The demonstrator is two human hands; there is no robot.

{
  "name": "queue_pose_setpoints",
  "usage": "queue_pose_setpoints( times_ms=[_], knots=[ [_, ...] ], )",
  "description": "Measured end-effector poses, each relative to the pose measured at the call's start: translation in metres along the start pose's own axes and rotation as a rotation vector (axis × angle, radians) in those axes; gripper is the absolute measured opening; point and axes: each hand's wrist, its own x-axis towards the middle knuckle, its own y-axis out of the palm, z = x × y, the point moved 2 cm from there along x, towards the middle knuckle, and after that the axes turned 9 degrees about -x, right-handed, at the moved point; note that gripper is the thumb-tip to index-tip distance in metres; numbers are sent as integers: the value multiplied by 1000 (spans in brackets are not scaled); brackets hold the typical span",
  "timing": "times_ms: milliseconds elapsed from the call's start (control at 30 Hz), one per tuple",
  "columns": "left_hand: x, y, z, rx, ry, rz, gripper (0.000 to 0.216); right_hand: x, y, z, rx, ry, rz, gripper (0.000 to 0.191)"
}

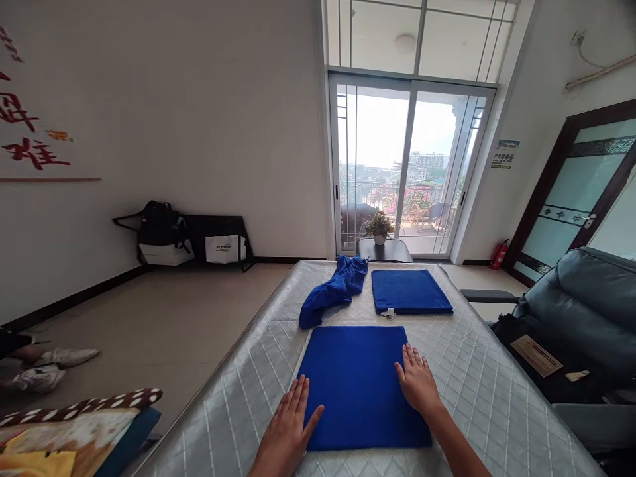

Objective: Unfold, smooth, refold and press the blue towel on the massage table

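A blue folded cloth [360, 391] lies flat on the quilted silver-grey mattress [238, 377] in front of me. My left hand [291, 421] rests on its left edge, fingers stretched out and thumb apart. Flat on the opposite edge lies my right hand [416, 379], its fingers extended. Neither hand grips anything. Beyond, to the right, is a second blue folded cloth [410, 290] with a small white tag on its near edge. A crumpled blue cloth [335, 291] lies to the left of that one.
A grey armchair [581, 311] stands to the right, with a dark bag and brown card on it. At lower left is a patterned cushion or blanket [74, 430]; a person's shoes [69, 358] show behind it. A potted plant [380, 228] stands past the far edge.
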Motion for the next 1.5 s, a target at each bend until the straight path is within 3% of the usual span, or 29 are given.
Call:
queue_pose_setpoints(
  times_ms=[100, 167, 233, 433, 500, 567, 667, 800, 1000, 1100, 1267, 1500],
  knots=[
    [8, -5, -4, 24, -48, 39, 81, 8, 14, -2, 18, 18, -9, 66],
    [20, -8, -20, 22, -78, 68, 85, 10, 22, -3, 30, 10, -27, 67],
    [37, -8, -51, -10, -35, 112, 83, 9, 25, -5, 46, -3, -44, 67],
    [97, 11, -178, -157, 307, 199, 71, 9, 24, -5, 20, -22, -49, 64],
    [111, 20, -203, -184, 359, 172, 68, 9, 24, -5, 1, -35, -49, 61],
    [120, 28, -210, -187, 354, 150, 67, 9, 24, -5, 0, -35, -50, 60],
    [124, 38, -196, -152, 314, 142, 68, 10, 24, -5, 27, -23, -46, 61],
    [119, 39, -147, -96, 248, 87, 69, 10, 23, -5, 62, -9, -54, 65],
    [114, 12, -46, -9, 36, 56, 75, 10, 24, -5, 90, 3, -56, 65],
    [111, -4, -8, -39, -21, 28, 74, 11, 24, -5, 68, 10, -46, 66],
    [106, -15, 10, -127, -86, 28, 80, 10, 26, -5, 41, 9, -32, 66],
    [107, -1, 13, -98, -45, -52, 82, 26, 13, -6, 1, 7, -12, 66]
  ],
)
